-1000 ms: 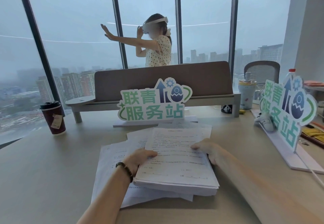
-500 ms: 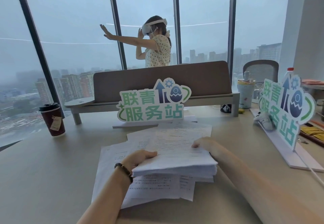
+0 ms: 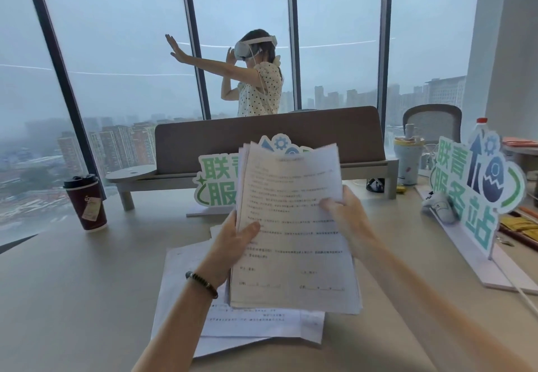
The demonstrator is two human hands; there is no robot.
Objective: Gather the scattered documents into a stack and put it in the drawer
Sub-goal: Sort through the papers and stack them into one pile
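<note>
While the sheaf of printed documents is held raised and tilted above the middle of the desk, its sheets are seen fanned unevenly at the top edge; it is pinched at its left edge by the left hand, thumb curled over the front page, and at its right edge by the right hand, fingers folded round the paper. More loose sheets are left lying flat beneath, toward the near edge of the desk. The sheaf would best be stood on its lower edge and tapped on the desk until squared, with both grips kept loose enough for pages to settle; the remaining sheets should then be slid under it. No drawer is shown. A green sign stands behind the sheaf; a paper coffee cup stands near the left edge, well apart, and should not be knocked.
</note>
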